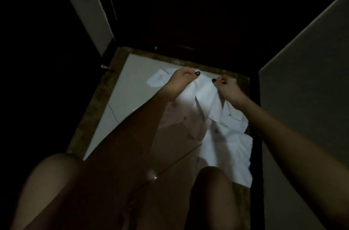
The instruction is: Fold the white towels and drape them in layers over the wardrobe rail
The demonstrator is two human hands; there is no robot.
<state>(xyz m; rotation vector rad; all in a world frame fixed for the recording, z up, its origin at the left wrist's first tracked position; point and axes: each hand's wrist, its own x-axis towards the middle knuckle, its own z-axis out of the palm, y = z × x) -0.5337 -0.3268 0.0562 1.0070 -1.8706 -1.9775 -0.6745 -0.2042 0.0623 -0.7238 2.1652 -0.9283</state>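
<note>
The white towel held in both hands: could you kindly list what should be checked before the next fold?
1. Left hand grips the top edge of the held towel: ok.
2. Right hand grips the same edge: ok.
3. Edge pulled straight between the hands: not ok, it is creased and bunched.
4. Lower end clear of the towel pile on the floor: cannot tell, white merges with white.
5. Wardrobe rail in sight: not ok, the space ahead is too dark.
</note>
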